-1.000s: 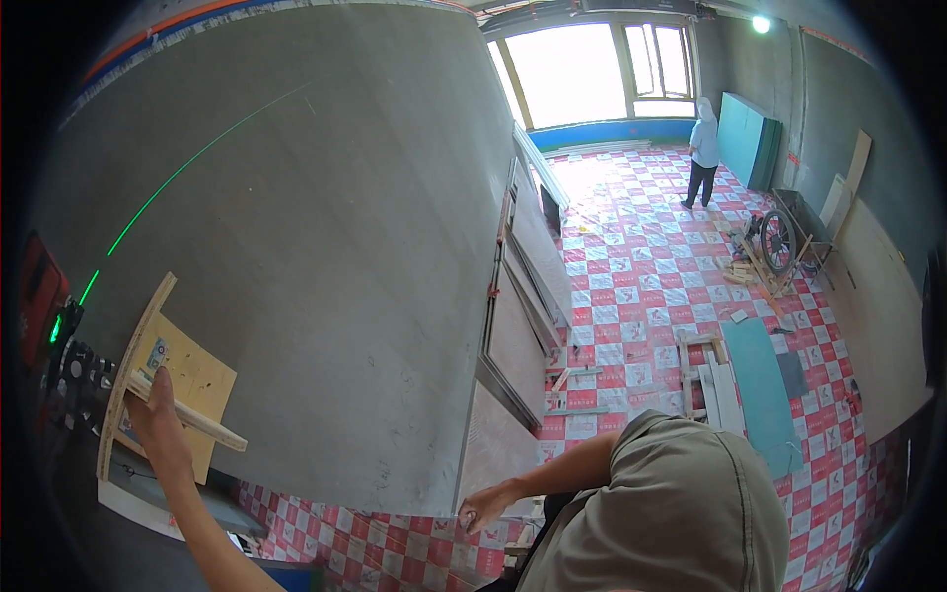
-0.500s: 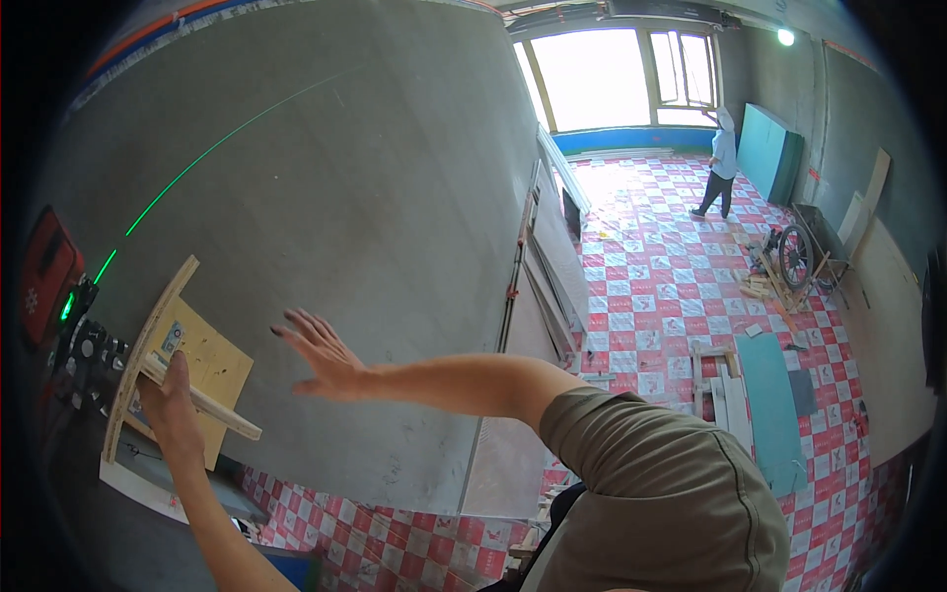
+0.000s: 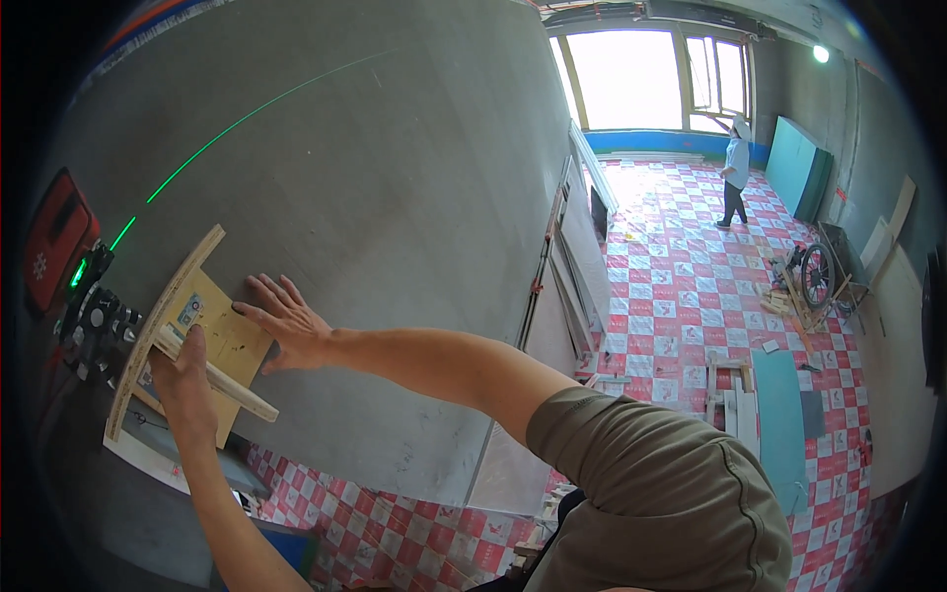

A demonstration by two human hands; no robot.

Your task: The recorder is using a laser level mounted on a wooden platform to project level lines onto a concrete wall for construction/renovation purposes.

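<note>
Plywood bracket (image 3: 237,351): tilting at the left before the gray wall (image 3: 414,197), its edge strip (image 3: 148,333) slanting up to the right; I cannot tell whether it is touching the wall.

Left hand (image 3: 184,387): wrapping the wooden slat (image 3: 247,397) that is jutting from the bracket — thumb lying on the near side, fingers disappearing behind, so I cannot tell how firmly they are pinching.

Right hand (image 3: 298,333): spreading its fingers at the panel's right edge, one dark fingertip overlapping the yellow face; whether it is pressing or only hovering, I cannot tell.

Laser level (image 3: 61,242): crowding the bracket's left side, its dark mount standing just beside the strip, and throwing a green line (image 3: 237,126) up across the wall.

Wall room: bare gray surface stretching on past the right hand to the leaning boards (image 3: 580,276).

Floor room: red-and-white covering (image 3: 671,286) running between those boards and a teal board (image 3: 779,424), toward the window (image 3: 626,79); a co-worker (image 3: 736,168) is standing well apart at that end.

Right hand's shift: meeting the panel's edge now — half a second ago it was reaching over the wall, apart from the bracket.

Left hand's hold: staying on the same slat throughout.
</note>
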